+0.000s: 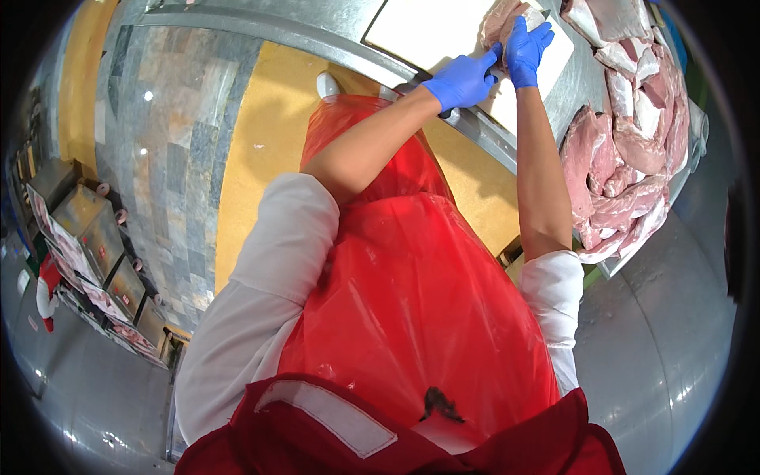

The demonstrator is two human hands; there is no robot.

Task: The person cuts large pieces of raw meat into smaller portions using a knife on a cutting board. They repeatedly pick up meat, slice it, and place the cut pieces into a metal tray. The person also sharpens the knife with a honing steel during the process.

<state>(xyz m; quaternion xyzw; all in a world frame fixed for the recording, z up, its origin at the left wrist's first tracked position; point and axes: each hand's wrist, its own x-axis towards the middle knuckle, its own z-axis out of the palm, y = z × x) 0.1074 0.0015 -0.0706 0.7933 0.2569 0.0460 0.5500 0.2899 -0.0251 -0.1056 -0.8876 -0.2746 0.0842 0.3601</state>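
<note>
Maroon cloth (522,447) looms nearest; right hand (527,55), fingers extended, half-hides meat (495,25); whether left hand (463,81) grips anything, I cannot tell.

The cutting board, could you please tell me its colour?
The cutting board is white, best in the head view.

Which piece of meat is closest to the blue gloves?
The pink piece on the white board, against the right hand; the heaped pieces lie off the board, farther right.
</note>
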